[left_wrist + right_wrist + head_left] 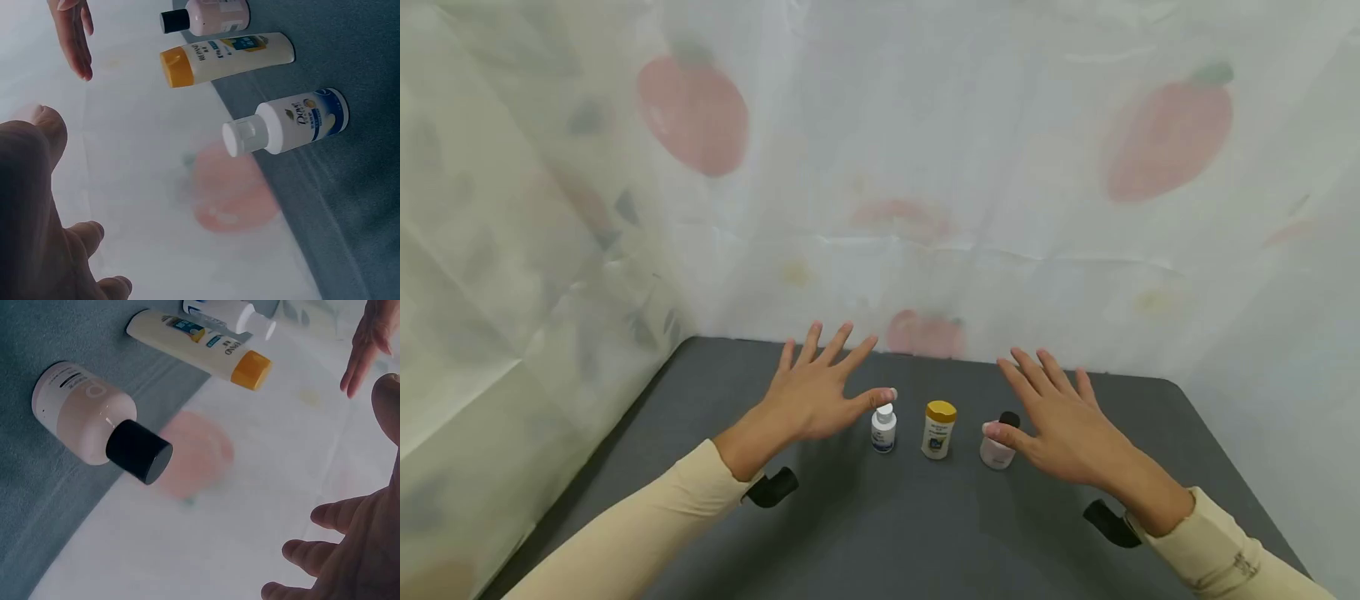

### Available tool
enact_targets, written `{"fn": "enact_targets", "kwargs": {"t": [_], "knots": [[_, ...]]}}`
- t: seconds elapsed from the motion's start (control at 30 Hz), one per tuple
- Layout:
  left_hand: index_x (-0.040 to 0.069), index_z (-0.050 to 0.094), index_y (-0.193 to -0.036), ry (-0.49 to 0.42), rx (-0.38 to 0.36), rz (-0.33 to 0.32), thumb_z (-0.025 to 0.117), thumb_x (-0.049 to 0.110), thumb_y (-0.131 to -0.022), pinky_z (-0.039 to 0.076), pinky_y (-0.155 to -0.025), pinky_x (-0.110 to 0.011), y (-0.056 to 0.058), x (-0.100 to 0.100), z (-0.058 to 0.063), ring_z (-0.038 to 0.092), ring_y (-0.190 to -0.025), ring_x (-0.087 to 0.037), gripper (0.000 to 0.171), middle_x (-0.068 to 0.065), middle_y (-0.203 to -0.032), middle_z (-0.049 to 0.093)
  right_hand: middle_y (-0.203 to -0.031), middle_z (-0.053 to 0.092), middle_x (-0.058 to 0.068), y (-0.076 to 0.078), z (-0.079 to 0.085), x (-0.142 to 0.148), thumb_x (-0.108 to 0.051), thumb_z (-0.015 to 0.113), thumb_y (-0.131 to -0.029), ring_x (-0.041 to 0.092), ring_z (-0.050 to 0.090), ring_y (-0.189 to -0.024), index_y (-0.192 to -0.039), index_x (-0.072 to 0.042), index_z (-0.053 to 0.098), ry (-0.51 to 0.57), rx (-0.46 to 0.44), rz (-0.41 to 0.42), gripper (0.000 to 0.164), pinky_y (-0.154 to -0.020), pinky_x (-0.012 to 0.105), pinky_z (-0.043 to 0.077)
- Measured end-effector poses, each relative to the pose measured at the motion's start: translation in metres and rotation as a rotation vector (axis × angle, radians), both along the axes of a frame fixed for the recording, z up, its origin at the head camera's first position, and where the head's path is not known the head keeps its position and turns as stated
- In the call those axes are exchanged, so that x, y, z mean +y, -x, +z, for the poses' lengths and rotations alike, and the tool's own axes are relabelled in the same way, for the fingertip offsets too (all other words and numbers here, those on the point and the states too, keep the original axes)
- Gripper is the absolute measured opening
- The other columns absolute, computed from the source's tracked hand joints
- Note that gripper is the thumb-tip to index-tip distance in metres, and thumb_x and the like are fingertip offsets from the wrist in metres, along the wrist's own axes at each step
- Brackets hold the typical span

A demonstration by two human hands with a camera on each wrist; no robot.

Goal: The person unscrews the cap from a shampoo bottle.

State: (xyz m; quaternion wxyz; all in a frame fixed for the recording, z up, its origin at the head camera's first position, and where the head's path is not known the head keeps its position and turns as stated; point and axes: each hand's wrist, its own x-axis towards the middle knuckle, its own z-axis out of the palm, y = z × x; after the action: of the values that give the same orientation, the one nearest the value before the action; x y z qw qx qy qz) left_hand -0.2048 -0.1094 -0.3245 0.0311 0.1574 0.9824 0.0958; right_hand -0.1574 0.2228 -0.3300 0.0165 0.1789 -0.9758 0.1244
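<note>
Three bottles stand upright in a row on the dark grey table. On the left is a white bottle (883,431) with a white cap and a blue-banded label (325,115). A cream bottle (937,435) with a yellow cap (251,369) stands in the middle. On the right is a pink bottle (81,412) with a black cap (139,451). My left hand (812,400) hovers with fingers spread, its thumb overlapping the white bottle's cap in the head view. Likewise spread and holding nothing, my right hand (1067,425) is above the table, its thumb overlapping the pink bottle.
The grey table (880,533) reaches back to a pale curtain (925,150) printed with red fruit. More of the curtain hangs along the left and right sides. A black wrist camera (772,487) sits under the left cuff, and another one (1111,525) under the right.
</note>
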Motion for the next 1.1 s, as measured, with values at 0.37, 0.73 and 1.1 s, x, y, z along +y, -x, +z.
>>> {"fn": "enact_targets", "kwargs": {"t": [0.37, 0.73, 1.1], "knots": [[0.04, 0.015, -0.167, -0.025, 0.013, -0.03, 0.037, 0.079, -0.099, -0.003, -0.13, -0.068, 0.002, 0.002, -0.013, -0.012, -0.163, -0.038, 0.081, 0.004, -0.178, 0.003, -0.176, 0.017, 0.013, 0.004, -0.007, -0.009, -0.071, 0.053, -0.098, 0.045, 0.008, -0.162, -0.168, -0.019, 0.02, 0.01, 0.007, 0.017, 0.093, -0.121, 0.079, 0.003], [0.041, 0.015, -0.166, -0.017, 0.022, -0.05, 0.035, 0.074, -0.103, -0.001, -0.13, -0.067, 0.004, 0.003, -0.018, -0.01, -0.164, -0.038, 0.075, 0.004, -0.178, 0.002, -0.176, 0.018, 0.013, 0.008, -0.013, -0.017, -0.07, 0.052, -0.099, 0.044, 0.007, -0.163, -0.168, -0.018, 0.022, 0.018, 0.008, 0.028, 0.092, -0.123, 0.077, 0.002], [0.037, 0.019, -0.167, -0.01, 0.029, -0.07, 0.038, 0.071, -0.104, 0.002, -0.131, -0.066, 0.004, 0.001, -0.022, -0.008, -0.164, -0.04, 0.074, -0.001, -0.178, 0.005, -0.175, 0.02, 0.014, 0.011, -0.017, -0.029, -0.063, 0.051, -0.103, 0.045, 0.011, -0.162, -0.167, -0.017, 0.026, 0.017, 0.041, 0.068, 0.083, -0.123, 0.078, 0.007]]}}
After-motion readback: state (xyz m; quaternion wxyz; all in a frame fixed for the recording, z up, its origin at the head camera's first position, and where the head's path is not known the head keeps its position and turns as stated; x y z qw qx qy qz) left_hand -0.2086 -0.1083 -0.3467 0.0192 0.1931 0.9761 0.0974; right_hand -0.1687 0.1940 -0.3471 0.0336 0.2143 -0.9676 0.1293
